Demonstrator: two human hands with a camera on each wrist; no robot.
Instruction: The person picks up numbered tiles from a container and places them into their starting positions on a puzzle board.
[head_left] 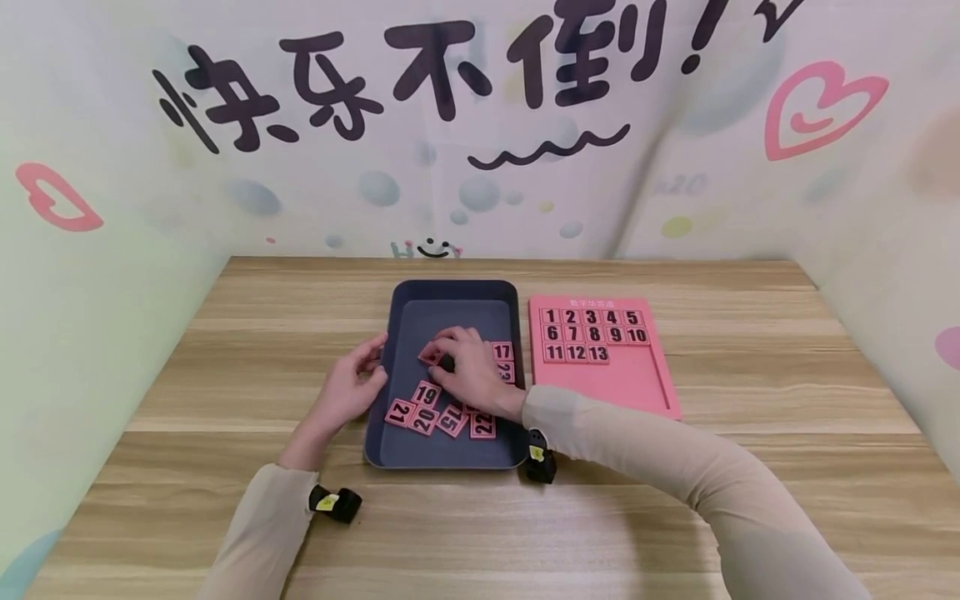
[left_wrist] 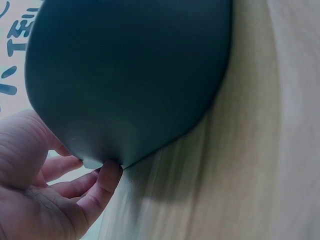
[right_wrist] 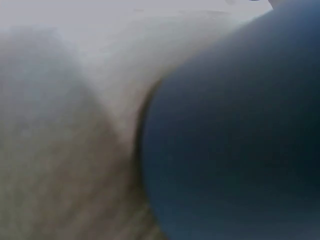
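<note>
In the head view, a dark blue tray point(head_left: 442, 312) lies on the table with several pink number tiles in it, among them tile 19 point(head_left: 427, 394) and tile 17 point(head_left: 502, 352). My right hand point(head_left: 471, 371) reaches into the tray and pinches a pink tile point(head_left: 429, 355), its number mostly covered by the fingers. At the tray's left side, my left hand point(head_left: 351, 387) grips the rim between thumb and fingers. The left wrist view shows that hand point(left_wrist: 55, 190) at the edge of the tray point(left_wrist: 135, 75). Only the tray's blurred outside point(right_wrist: 230, 140) fills the right wrist view's right side.
Right of the tray lies a pink board point(head_left: 592, 383) with tiles 1 to 13 set in order in its upper rows. Its lower part is bare pink. The wooden table point(head_left: 247, 350) meets a printed wall point(head_left: 315, 192) behind. Black cameras are strapped to both wrists.
</note>
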